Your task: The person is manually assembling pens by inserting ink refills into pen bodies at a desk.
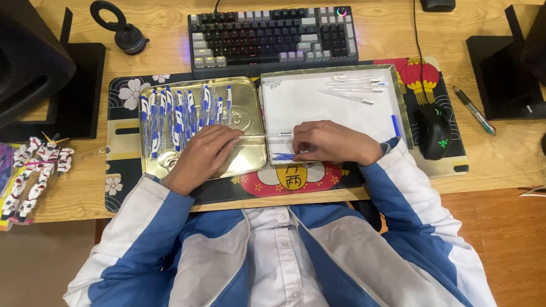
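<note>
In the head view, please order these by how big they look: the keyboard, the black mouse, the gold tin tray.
1. keyboard
2. gold tin tray, nearly as large and nearer the camera, so this ranking is unsure
3. black mouse, clearly smallest

**Shiny tin, matt paper, grained wood**

The tin tray (249,163) is gold-toned metal, smooth and glossy, with soft reflections. The pens (175,114) in it are glossy plastic, white and blue. The box lid (319,103) beside it looks like matt white card. Clear plastic pen barrels (355,90) lie on it. The worktop (160,36) is pale wood with visible grain, under a printed cloth-like mat (124,134).
</note>
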